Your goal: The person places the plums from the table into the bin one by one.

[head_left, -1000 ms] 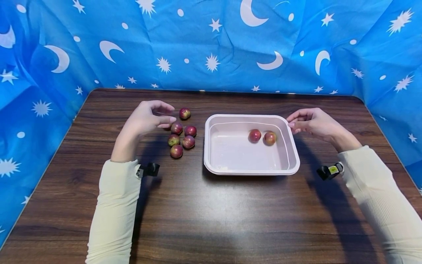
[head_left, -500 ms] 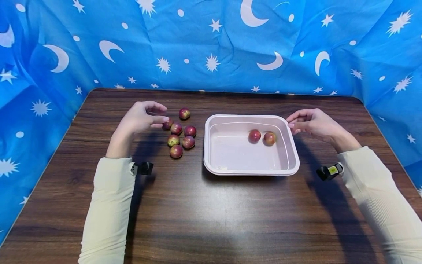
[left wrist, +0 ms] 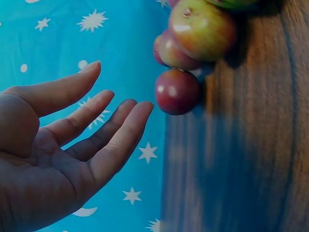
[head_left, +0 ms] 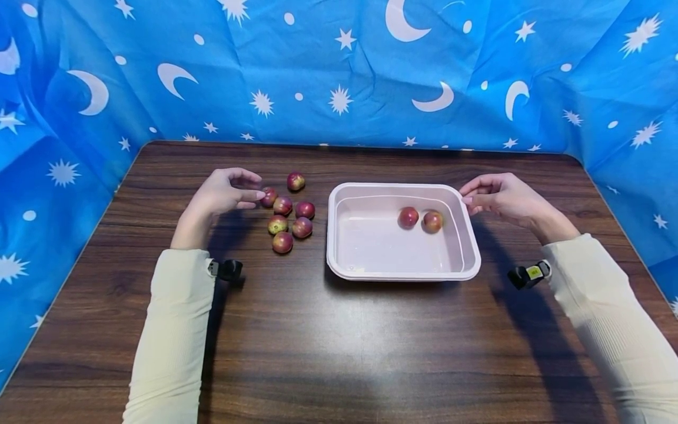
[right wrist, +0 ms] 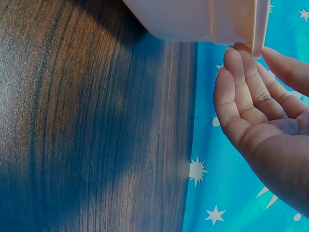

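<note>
My left hand [head_left: 219,193] hovers at the left side of several red and yellow-green plums [head_left: 282,205], its fingers apart and nothing between them. The nearest plum [head_left: 269,197] lies right at its thumb tip in the head view; the left wrist view shows a gap between the fingertips and the closest plum [left wrist: 177,92]. On the other side, my right hand [head_left: 503,197] pinches the rim of a white plastic tub [head_left: 402,275] at its back right corner. Thumb and fingers meet on either side of that rim [right wrist: 259,29] in the right wrist view. Two plums [head_left: 408,218] sit inside the tub.
A brown wood-grain table [head_left: 360,353] carries everything. One plum [head_left: 296,181] lies a little apart at the back of the group. Blue cloth [head_left: 296,70] with white moons and stars hangs behind the table and along both sides.
My left hand has drawn back to the left, and the plum that its fingers mostly hid now shows. The right hand keeps its hold on the tub rim.
</note>
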Tool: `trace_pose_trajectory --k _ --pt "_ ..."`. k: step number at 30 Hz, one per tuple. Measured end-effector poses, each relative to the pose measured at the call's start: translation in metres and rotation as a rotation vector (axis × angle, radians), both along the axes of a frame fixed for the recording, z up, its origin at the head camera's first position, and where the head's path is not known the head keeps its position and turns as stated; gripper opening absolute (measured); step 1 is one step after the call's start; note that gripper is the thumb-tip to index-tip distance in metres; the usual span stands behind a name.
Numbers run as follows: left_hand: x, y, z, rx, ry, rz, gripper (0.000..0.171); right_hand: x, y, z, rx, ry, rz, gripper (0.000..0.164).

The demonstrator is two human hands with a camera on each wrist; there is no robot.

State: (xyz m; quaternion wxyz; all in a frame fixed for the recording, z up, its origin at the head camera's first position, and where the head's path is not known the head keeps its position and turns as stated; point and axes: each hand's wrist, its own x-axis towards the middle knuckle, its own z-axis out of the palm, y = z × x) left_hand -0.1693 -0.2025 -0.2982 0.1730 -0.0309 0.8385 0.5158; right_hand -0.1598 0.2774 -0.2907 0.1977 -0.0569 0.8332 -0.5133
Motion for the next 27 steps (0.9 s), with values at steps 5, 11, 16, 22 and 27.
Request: trace_pose_trajectory --k 5,11,16,22,27 --pt "-0.004 -0.003 -0.008 -0.001 -0.018 0.014 0.046 -0.001 0.0 0.0 0.008 -0.002 -0.005 0.017" --pt "-0.01 -0.004 -0.017 0.031 -0.044 0.037 0.046 -0.001 -0.001 0.0 0.032 0.019 -0.004 0.018" --pt "-0.014 -0.005 -0.024 0.018 -0.046 0.034 0.047 -0.001 -0.001 0.0 0.033 0.021 -0.002 0.018" --pt "-0.017 -0.002 -0.028 0.018 -0.046 0.024 0.046 -0.001 0.001 0.0 -0.002 0.004 0.005 0.018" --pt "-0.019 0.001 -0.03 0.017 -0.043 0.021 0.046 0.0 0.001 -0.001 -0.025 -0.012 0.003 0.017"
